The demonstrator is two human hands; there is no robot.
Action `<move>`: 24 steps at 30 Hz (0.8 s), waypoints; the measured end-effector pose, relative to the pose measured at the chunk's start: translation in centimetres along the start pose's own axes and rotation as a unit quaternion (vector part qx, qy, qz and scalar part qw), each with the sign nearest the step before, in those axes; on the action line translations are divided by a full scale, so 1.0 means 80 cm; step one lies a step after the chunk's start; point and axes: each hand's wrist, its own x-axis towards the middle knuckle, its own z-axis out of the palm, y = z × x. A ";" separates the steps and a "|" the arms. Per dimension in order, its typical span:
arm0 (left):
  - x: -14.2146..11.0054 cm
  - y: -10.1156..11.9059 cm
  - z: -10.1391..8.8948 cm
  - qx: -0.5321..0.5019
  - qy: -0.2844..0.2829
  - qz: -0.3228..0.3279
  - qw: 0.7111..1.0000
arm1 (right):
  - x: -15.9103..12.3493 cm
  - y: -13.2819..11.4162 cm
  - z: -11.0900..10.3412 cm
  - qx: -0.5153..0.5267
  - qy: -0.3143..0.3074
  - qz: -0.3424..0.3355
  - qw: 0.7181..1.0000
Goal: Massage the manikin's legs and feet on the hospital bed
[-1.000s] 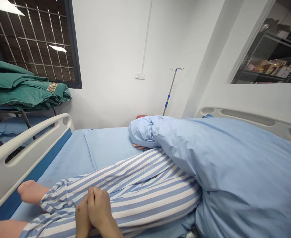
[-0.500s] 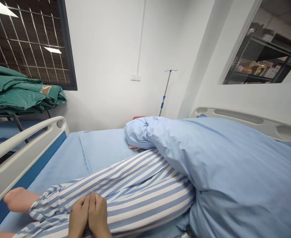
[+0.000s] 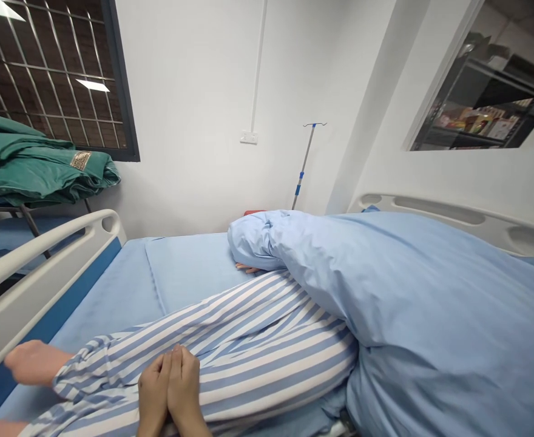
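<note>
and here we go: the left hand [image 3: 154, 394] and the right hand [image 3: 184, 388] pressed palm to palm, fingers straight, holding nothing, edges resting on a blue-and-white striped pyjama leg [image 3: 258, 358] that lies across a pale blue hospital mattress [image 3: 112, 303], a bare foot [image 3: 34, 362] out by the white plastic bed rail [image 3: 43, 252], pale blue blanket [image 3: 431, 303] heaped alongside.

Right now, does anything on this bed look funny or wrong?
Yes. The blue quilt is bunched over the top half of the person lying on the hospital bed, and no head shows. Only some fingers poke out. That looks odd because quilts usually leave the head uncovered.
</note>
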 end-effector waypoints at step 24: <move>-0.010 0.015 0.006 0.062 0.004 0.029 0.998 | 0.000 -0.001 -0.045 -0.210 -0.035 -0.108 0.971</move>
